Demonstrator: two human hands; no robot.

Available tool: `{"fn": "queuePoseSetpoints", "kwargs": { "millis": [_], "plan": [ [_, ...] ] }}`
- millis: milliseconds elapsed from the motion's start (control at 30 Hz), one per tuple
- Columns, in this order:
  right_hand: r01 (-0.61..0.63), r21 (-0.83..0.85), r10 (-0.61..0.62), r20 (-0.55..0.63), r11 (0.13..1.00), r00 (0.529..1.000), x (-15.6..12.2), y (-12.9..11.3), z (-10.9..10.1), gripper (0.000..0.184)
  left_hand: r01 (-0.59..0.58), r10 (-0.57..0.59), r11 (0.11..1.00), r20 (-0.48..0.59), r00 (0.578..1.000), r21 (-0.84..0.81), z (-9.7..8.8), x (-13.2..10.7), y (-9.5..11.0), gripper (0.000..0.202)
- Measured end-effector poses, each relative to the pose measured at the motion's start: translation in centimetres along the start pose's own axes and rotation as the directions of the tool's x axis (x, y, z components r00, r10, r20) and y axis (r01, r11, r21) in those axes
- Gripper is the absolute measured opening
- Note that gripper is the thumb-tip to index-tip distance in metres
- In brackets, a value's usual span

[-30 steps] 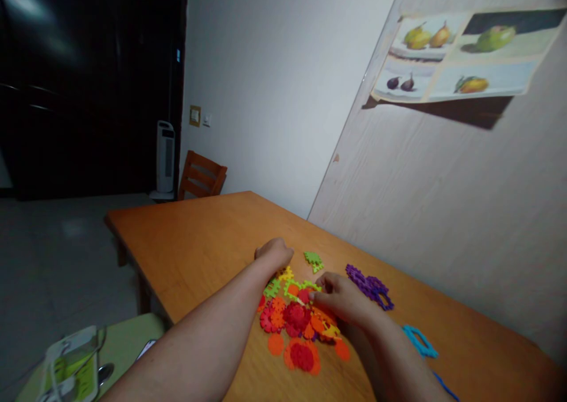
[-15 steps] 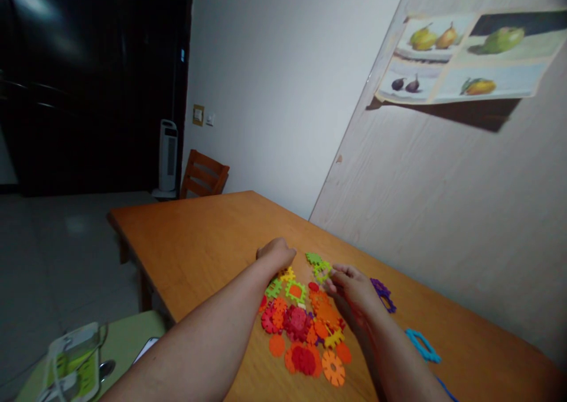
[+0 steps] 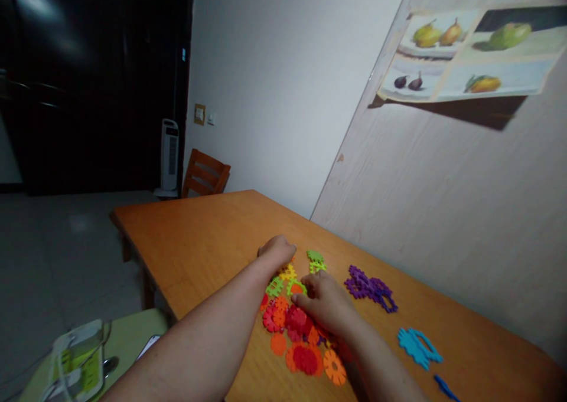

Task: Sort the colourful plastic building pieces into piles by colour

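Sitting in a loose pile, the red and orange pieces (image 3: pixel 296 322) are overlapping on the near part of the desk (image 3: pixel 190 231). The right hand (image 3: pixel 326 301) is reaching over the pile — half-curled, thumb and fingers parted by a lime green frame (image 3: pixel 291 284); can't tell if it's gripping anything. The left hand (image 3: pixel 277 252) is curling beside the yellow piece (image 3: pixel 289 272), fingertips hidden — can't tell if it's holding something. Green pieces (image 3: pixel 316 258) are lying past the right hand, purple pieces (image 3: pixel 367 284) are sitting to its right, light blue pieces (image 3: pixel 411 344) farther right; a wooden chair (image 3: pixel 206 175) is standing beyond.
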State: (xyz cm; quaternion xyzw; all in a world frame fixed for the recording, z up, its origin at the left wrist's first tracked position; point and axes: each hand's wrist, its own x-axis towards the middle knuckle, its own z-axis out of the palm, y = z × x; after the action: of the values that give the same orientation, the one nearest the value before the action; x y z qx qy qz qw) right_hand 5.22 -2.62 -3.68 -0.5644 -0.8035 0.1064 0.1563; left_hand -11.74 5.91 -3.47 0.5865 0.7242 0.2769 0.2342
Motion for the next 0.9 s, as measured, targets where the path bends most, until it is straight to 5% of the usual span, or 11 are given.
{"fn": "queuePoseSetpoints", "kwargs": {
  "millis": [467,633,767,900],
  "plan": [
    [-0.053,0.045,0.052,0.024,0.998,0.998,0.3,0.2,0.0,0.032,-0.009,0.008,1.000,-0.034,0.999,-0.026,-0.1,-0.5,0.2,0.027],
    [-0.113,0.185,0.117,-0.009,0.976,0.993,0.4,0.5,0.8,0.042,-0.009,0.009,0.999,-0.020,1.000,-0.037,0.1,-0.4,0.0,0.027],
    [-0.105,0.578,0.128,0.002,0.809,0.992,1.2,1.6,2.0,0.032,-0.029,0.029,0.999,-0.014,0.999,-0.037,0.2,0.0,-0.2,0.025],
    [-0.111,0.812,0.290,-0.074,0.573,0.954,2.3,3.6,2.2,0.031,-0.034,0.034,0.998,-0.003,0.999,-0.049,0.3,0.3,-0.4,0.025]
  ]
}}
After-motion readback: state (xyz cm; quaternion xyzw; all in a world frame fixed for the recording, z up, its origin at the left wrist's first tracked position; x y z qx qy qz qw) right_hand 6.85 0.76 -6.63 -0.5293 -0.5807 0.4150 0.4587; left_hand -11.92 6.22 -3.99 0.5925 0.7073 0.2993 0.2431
